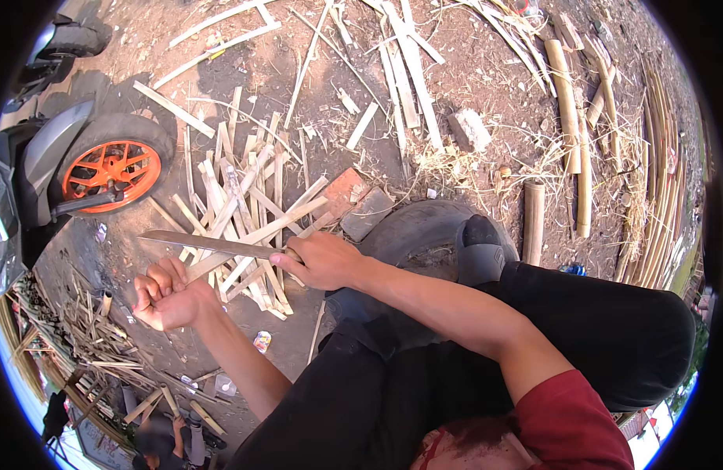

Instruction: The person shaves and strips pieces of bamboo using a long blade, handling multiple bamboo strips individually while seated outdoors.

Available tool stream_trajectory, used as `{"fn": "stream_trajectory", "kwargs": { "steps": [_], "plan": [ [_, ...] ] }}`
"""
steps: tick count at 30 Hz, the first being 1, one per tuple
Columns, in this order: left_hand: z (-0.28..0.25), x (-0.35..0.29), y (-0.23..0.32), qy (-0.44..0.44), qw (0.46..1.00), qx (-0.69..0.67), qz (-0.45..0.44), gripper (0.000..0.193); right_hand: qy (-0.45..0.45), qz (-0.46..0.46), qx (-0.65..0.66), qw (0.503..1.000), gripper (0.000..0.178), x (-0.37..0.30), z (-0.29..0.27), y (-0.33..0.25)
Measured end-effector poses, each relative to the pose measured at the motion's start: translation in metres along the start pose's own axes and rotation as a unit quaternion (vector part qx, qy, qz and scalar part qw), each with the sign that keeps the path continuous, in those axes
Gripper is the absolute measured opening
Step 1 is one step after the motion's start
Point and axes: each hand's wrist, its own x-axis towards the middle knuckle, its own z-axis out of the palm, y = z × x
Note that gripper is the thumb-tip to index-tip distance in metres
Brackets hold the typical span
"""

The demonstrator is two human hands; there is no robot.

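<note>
My right hand (330,262) is closed round the handle of a machete (201,243), whose long blade points left. Under the blade runs a pale split bamboo strip (295,214), slanting from far right to near left. Its near end meets my left hand (172,296), palm up with curled fingers closed at the strip. The blade lies across the strip close to my left hand. Beneath both hands a loose heap of split bamboo strips (224,207) covers the ground.
A tyre (400,227) lies by my shoes, next to a red brick (347,190) and a grey block (367,213). A motorbike wheel with an orange rim (110,176) stands at left. Bamboo poles (565,110) lie at right. Another person (157,442) sits at lower left.
</note>
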Motion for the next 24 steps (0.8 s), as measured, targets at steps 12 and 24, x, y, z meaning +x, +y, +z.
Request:
{"fn": "stream_trajectory", "kwargs": {
  "steps": [12,24],
  "plan": [
    [0.014,-0.014,-0.003,-0.126,0.991,-0.042,-0.012,0.032,0.016,0.085,0.100,0.991,0.068,0.022,0.006,-0.024],
    [0.010,-0.007,-0.002,-0.044,0.999,-0.012,0.009,0.030,0.052,0.037,0.134,0.989,0.067,0.010,0.029,-0.069]
  ]
}}
